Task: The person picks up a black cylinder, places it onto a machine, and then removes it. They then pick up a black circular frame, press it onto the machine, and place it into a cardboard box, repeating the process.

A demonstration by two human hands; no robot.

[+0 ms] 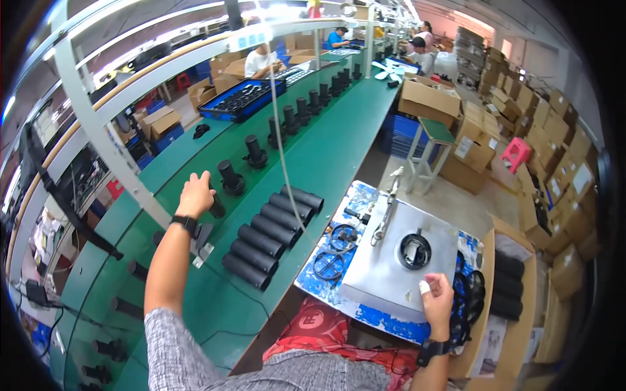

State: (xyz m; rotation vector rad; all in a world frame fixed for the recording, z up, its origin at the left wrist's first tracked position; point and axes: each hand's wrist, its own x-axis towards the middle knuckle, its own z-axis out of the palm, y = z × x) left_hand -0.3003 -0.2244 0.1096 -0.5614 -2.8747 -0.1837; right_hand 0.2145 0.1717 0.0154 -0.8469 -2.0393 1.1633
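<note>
My left hand point(196, 195) reaches out over the green bench, its fingers closed round a black cylindrical part point(217, 208). Just beyond it, a black flanged tube fitting point(230, 177) stands upright, the nearest of a row. Several black tubes point(262, 240) lie side by side to the right of that hand. My right hand point(437, 298) hovers by the near right corner of a metal box-shaped fixture point(372, 287), fingers curled and one tip wrapped in white. Whatever it may hold is hidden. A black ring-shaped part point(415, 251) sits on the fixture's top, apart from the hand.
A metal toggle clamp point(386, 212) rises at the fixture's far left edge. Black spoked rings point(328, 265) lie left of it. An open carton point(502, 326) with black tubes stands at right. A blue tray point(241, 100) of black parts sits farther along the bench; people work beyond.
</note>
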